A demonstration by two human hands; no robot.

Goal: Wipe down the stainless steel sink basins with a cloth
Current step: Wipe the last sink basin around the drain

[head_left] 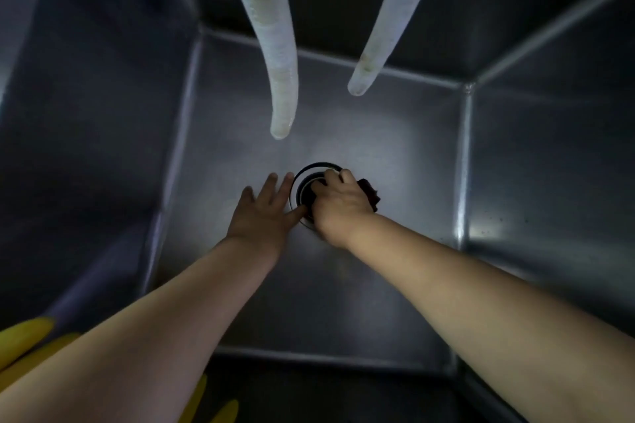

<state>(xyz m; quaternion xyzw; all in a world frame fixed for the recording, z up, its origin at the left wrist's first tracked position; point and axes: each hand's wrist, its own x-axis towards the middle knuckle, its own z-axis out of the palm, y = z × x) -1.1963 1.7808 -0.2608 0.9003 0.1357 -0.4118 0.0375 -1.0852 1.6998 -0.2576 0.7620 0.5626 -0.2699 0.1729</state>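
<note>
I look straight down into a deep stainless steel sink basin (378, 148). A round drain (311, 170) sits in the middle of its floor. My right hand (338, 204) grips a dark reddish cloth (371, 196) and presses it onto the drain's right side. My left hand (266, 211) lies flat on the basin floor just left of the drain, fingers straight, thumb touching the drain rim. Most of the cloth is hidden under my right hand.
Two pale flexible hoses hang into the basin from above, the left hose (278, 79) longer and the right hose (385, 27) shorter. Steel walls rise on all sides. Something yellow (24, 340), rubber glove-like, lies at the lower left edge.
</note>
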